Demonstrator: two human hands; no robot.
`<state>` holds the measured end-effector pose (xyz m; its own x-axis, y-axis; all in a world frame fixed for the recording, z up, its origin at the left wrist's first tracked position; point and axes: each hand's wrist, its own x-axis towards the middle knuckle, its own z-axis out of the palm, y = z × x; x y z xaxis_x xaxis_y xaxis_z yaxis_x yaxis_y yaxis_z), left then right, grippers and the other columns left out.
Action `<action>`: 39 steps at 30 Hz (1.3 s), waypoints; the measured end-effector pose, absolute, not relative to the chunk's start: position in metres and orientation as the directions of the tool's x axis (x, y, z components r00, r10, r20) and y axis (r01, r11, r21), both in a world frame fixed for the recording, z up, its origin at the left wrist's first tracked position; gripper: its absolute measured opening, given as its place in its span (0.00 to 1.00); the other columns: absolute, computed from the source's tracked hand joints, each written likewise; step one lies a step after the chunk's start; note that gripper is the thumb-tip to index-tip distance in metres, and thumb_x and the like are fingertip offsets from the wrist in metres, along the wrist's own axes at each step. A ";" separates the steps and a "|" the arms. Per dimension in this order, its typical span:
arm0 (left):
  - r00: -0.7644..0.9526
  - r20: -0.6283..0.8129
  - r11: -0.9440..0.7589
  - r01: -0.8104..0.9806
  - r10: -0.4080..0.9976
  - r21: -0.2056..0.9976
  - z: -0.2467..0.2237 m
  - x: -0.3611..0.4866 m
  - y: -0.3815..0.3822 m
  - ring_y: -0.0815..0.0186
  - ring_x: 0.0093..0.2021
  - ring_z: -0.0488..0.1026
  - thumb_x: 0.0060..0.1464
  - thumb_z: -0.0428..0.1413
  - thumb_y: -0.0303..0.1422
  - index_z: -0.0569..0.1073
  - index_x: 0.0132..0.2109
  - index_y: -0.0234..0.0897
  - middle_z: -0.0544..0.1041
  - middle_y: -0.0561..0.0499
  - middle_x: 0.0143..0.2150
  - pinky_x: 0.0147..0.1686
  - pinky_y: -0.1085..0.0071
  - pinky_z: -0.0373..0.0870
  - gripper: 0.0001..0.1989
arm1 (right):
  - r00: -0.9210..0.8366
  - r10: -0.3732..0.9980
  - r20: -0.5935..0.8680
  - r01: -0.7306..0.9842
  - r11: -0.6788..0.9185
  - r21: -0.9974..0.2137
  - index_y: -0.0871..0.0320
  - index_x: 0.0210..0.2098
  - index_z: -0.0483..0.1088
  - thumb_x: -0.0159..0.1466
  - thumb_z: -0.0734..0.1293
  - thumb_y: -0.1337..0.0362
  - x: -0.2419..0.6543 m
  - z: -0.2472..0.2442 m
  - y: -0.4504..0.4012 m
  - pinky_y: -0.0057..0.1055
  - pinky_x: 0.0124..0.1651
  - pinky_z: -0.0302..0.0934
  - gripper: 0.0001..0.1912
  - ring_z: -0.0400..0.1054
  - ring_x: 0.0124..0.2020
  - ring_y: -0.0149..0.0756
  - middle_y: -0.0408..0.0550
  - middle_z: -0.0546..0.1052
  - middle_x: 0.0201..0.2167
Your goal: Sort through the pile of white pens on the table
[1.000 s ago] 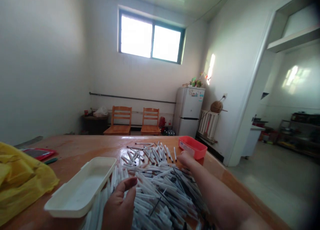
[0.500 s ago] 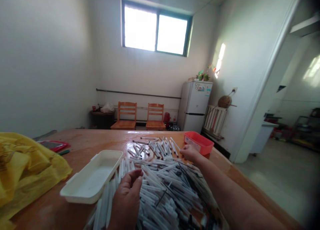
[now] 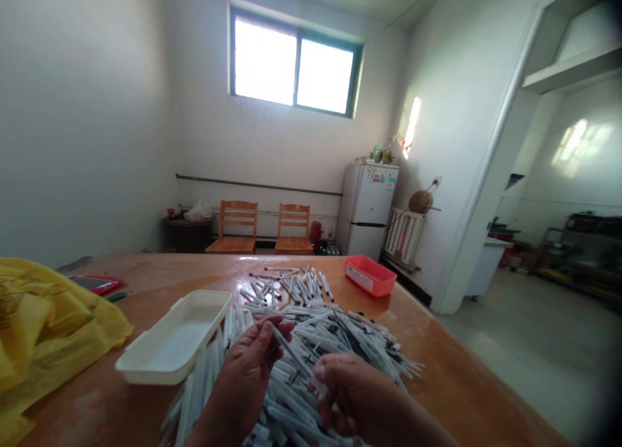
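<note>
A thin greyish pen [image 3: 290, 348] slants between my two hands over a heap of pen parts. My left hand [image 3: 247, 356] pinches its upper end between thumb and fingers. Closed around its lower end is my right hand [image 3: 354, 389]; a whitish piece shows at those fingers, too blurred to make out. Beneath both hands spreads the pile of translucent white pen barrels [image 3: 311, 330], mixed with thin black pieces. Farther back lies a group of white pens with dark tips [image 3: 304, 284].
Left of the heap stands a cream plastic tray [image 3: 170, 343]. A red plastic basket [image 3: 372, 276] sits at the table's far right. Yellow cloth-like material [image 3: 58, 330] covers the left side, near a red-edged flat object [image 3: 97, 284]. Two wooden chairs [image 3: 238, 223] stand beyond the table [image 3: 461, 376].
My right hand has come back from beside the red basket to the heap near my left hand. A pen is now held between both hands. The view has shifted slightly right.
</note>
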<state>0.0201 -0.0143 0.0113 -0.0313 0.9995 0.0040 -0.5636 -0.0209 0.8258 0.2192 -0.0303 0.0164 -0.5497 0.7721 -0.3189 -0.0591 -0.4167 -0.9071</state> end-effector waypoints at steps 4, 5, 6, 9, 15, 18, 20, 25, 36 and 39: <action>-0.012 -0.015 0.006 -0.532 1.000 0.847 0.007 0.022 -0.014 0.64 0.43 0.77 0.55 0.62 0.43 0.77 0.45 0.35 0.81 0.44 0.44 0.43 0.70 0.69 0.16 | -0.580 0.794 -0.183 -0.111 -0.299 -0.948 0.62 0.35 0.73 0.66 0.60 0.49 0.210 0.009 -0.031 0.23 0.17 0.39 0.22 0.44 0.12 0.24 0.34 0.59 0.12; -0.020 -0.025 0.011 -0.524 0.999 0.852 0.006 0.023 -0.014 0.65 0.42 0.77 0.54 0.63 0.43 0.77 0.44 0.35 0.82 0.45 0.42 0.43 0.70 0.69 0.16 | -0.558 0.818 -0.142 -0.088 -0.228 -0.970 0.61 0.34 0.73 0.66 0.60 0.48 0.208 0.008 -0.031 0.24 0.17 0.38 0.22 0.43 0.12 0.24 0.33 0.56 0.11; -0.035 -0.036 0.013 -0.521 0.999 0.854 0.005 0.025 -0.014 0.65 0.41 0.77 0.54 0.63 0.43 0.77 0.43 0.35 0.82 0.45 0.41 0.43 0.70 0.70 0.16 | -0.516 0.851 -0.098 -0.036 -0.137 -0.990 0.61 0.33 0.72 0.66 0.61 0.48 0.207 0.008 -0.031 0.24 0.18 0.38 0.22 0.43 0.14 0.25 0.33 0.55 0.12; -0.081 -0.070 0.018 -0.523 0.994 0.852 0.006 0.028 -0.014 0.65 0.41 0.77 0.51 0.65 0.41 0.78 0.40 0.34 0.81 0.46 0.39 0.44 0.71 0.71 0.15 | -0.384 0.917 0.104 0.264 0.217 -0.940 0.59 0.29 0.71 0.67 0.61 0.50 0.207 0.007 -0.035 0.25 0.23 0.43 0.20 0.52 0.20 0.27 0.38 0.62 0.17; -0.392 -0.164 -0.090 -0.553 0.905 0.828 0.014 0.009 -0.007 0.70 0.31 0.75 0.46 0.68 0.35 0.77 0.36 0.35 0.79 0.51 0.32 0.34 0.74 0.71 0.11 | -0.372 0.876 0.307 0.663 0.482 -0.573 0.56 0.32 0.71 0.68 0.61 0.53 0.219 0.004 -0.050 0.29 0.29 0.48 0.15 0.63 0.25 0.33 0.45 0.74 0.24; -0.361 -0.119 -0.051 -0.428 0.925 0.902 0.009 0.004 -0.006 0.68 0.31 0.75 0.46 0.67 0.43 0.77 0.35 0.35 0.78 0.51 0.30 0.33 0.72 0.69 0.17 | -0.345 0.892 0.291 0.663 0.451 -0.597 0.55 0.32 0.71 0.69 0.60 0.53 0.223 0.001 -0.048 0.28 0.29 0.50 0.16 0.66 0.26 0.33 0.45 0.75 0.25; -0.244 -0.094 0.025 -0.270 0.965 0.963 0.004 0.007 -0.007 0.64 0.36 0.76 0.48 0.64 0.49 0.78 0.38 0.35 0.80 0.48 0.35 0.34 0.70 0.68 0.21 | -0.302 0.908 0.292 0.659 0.420 -0.624 0.55 0.32 0.71 0.69 0.60 0.53 0.226 -0.002 -0.042 0.27 0.31 0.51 0.16 0.68 0.28 0.34 0.45 0.76 0.26; -0.209 -0.030 0.018 -0.059 0.977 0.998 0.002 0.023 -0.012 0.59 0.49 0.74 0.50 0.63 0.48 0.77 0.52 0.39 0.79 0.46 0.50 0.41 0.67 0.67 0.26 | -0.229 0.932 0.282 0.635 0.363 -0.683 0.56 0.32 0.71 0.69 0.61 0.54 0.232 -0.003 -0.030 0.28 0.33 0.53 0.15 0.68 0.29 0.34 0.44 0.76 0.26; 0.090 -0.110 0.139 -0.447 0.990 0.884 0.007 0.053 -0.026 0.69 0.34 0.74 0.51 0.65 0.41 0.79 0.39 0.35 0.78 0.49 0.35 0.36 0.74 0.70 0.14 | -0.179 0.978 0.107 0.093 0.125 -0.988 0.59 0.39 0.70 0.69 0.57 0.44 0.226 -0.003 -0.030 0.25 0.25 0.53 0.25 0.61 0.21 0.29 0.42 0.72 0.24; 0.009 -0.166 0.146 -0.522 0.986 0.841 0.009 0.048 -0.023 0.69 0.35 0.76 0.49 0.67 0.37 0.79 0.40 0.35 0.78 0.49 0.35 0.38 0.75 0.73 0.13 | -0.198 0.979 -0.050 -0.035 -0.058 -0.998 0.60 0.35 0.68 0.69 0.54 0.43 0.227 -0.004 -0.027 0.24 0.19 0.46 0.27 0.57 0.15 0.26 0.43 0.72 0.20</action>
